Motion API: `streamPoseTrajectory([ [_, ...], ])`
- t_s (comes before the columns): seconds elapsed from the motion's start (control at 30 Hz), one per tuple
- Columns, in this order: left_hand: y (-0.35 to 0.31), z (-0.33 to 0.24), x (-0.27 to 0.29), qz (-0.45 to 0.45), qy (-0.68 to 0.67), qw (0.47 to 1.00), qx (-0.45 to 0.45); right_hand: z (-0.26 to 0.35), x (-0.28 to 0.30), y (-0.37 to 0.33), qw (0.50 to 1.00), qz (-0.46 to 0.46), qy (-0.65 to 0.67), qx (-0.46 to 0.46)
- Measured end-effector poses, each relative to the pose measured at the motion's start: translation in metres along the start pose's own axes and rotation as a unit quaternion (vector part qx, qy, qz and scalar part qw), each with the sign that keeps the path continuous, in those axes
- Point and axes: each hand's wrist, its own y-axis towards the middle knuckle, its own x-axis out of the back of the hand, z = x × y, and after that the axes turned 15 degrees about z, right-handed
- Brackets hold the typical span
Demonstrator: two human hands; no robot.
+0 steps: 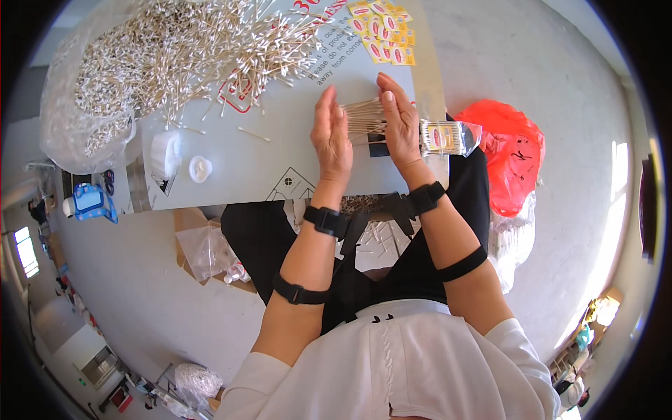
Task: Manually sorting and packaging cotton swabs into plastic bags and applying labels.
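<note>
A bundle of wooden cotton swabs (363, 116) lies crosswise between my two palms, above the table. My left hand (332, 137) is flat against its left end, with fingers stretched away from me. At the other end my right hand (400, 122) faces it, fingers also extended, so the bundle is held between both hands. Whether the swabs rest on the table is hidden. A dark flat block (379, 145) shows partly beneath my right hand. Just right of that hand sits a clear pack of swabs (442, 137) with a yellow label, at the table's right edge.
A large heap of loose swabs (161, 59) spills from a clear bag (63, 133) at the far left. Yellow labels (383, 29) lie at the back. A white container (166, 154) and round lid (200, 169) stand left. A red bag (500, 150) hangs beyond the right edge.
</note>
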Motion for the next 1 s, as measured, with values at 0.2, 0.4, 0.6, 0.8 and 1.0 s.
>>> streamPoseTrajectory([
  [0.2, 0.026, -0.023, 0.02, 0.099, 0.378, 0.92, -0.029, -0.001, 0.016, -0.011, 0.999, -0.012, 0.022, -0.026],
  [0.4, 0.046, -0.031, 0.021, 0.224, 0.491, 0.841, -0.03, 0.003, 0.016, -0.011, 0.999, -0.012, -0.012, -0.03],
  [0.6, 0.055, -0.019, 0.023, 0.228, 0.504, 0.831, -0.061, 0.004, 0.015, -0.011, 1.0, -0.015, 0.002, -0.028],
  [0.8, 0.066, -0.018, 0.028, 0.239, 0.52, 0.817, -0.075, 0.006, 0.014, -0.012, 0.999, -0.014, 0.006, -0.028],
  [1.0, 0.054, -0.029, 0.022, 0.203, 0.472, 0.855, -0.076, 0.002, 0.016, -0.012, 0.995, -0.027, 0.084, -0.042],
])
